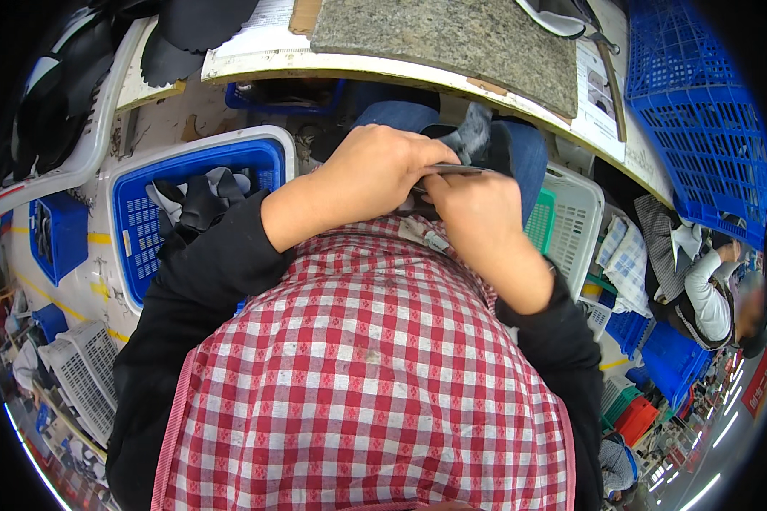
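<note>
Both of my hands meet above my lap, in front of the red-and-white checked apron (366, 341). My left hand (371, 170) is closed, its thumb and fingers pinching a thin dark flat piece (458, 169) with a pale edge. From the other side my right hand (479, 204) grips the same piece, fingers curled under it. Most of the piece is hidden by my fingers, so its kind cannot be made out. Just beyond them a grey-blue, worn-looking shape (473, 128) shows between my jeans-clad knees.
A worktable (400, 70) with a stone slab (452, 47) on it runs across the front. At the left stands a blue basket (128, 213) holding dark and grey pieces (200, 200). Pale (575, 221) and tall blue crates (699, 111) stand at the right, near another person (709, 289).
</note>
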Demonstrator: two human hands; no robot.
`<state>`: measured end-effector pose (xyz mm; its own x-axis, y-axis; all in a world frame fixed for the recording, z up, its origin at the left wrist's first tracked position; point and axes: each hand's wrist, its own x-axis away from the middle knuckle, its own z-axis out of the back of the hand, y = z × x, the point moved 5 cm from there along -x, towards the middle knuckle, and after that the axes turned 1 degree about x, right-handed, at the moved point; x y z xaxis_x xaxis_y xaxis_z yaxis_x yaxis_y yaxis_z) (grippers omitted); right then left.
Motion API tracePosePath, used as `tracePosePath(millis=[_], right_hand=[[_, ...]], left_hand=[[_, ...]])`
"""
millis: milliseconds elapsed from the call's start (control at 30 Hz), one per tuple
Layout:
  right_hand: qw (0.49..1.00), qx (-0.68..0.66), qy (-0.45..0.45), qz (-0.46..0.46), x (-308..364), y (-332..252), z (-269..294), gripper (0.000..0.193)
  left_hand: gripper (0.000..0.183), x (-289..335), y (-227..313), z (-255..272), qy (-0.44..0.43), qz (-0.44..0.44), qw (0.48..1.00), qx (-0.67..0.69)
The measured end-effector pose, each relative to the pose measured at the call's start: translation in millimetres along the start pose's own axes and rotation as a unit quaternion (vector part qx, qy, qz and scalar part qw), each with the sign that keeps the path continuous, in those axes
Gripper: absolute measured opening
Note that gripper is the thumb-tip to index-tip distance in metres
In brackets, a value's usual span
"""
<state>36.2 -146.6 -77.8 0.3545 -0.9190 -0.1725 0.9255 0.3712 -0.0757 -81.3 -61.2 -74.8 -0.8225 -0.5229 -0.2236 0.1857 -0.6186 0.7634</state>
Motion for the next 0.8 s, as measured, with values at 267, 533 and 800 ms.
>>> tracePosePath(millis=[267,533,800], right_hand=[[0.783,-0.409,-0.469,-0.005,-70.6,85.2,-49.3,0.032],[0.718,-0.477,-0.497,-0.103,-30.0,95.8,-108.2,0.038],[0.859,-0.262,-0.437,0.050,-40.0,78.2,-20.8,0.031]], left_hand=[[0.030,33.9,-6.4,-4.8,0.167,-0.106,0.979,-0.044],[0.023,73.5,-32.1,-56.3,-0.129,-0.212,0.948,-0.200],[0.035,14.6,-63.7,-19.8,-0.013,0.134,0.905,0.404]])
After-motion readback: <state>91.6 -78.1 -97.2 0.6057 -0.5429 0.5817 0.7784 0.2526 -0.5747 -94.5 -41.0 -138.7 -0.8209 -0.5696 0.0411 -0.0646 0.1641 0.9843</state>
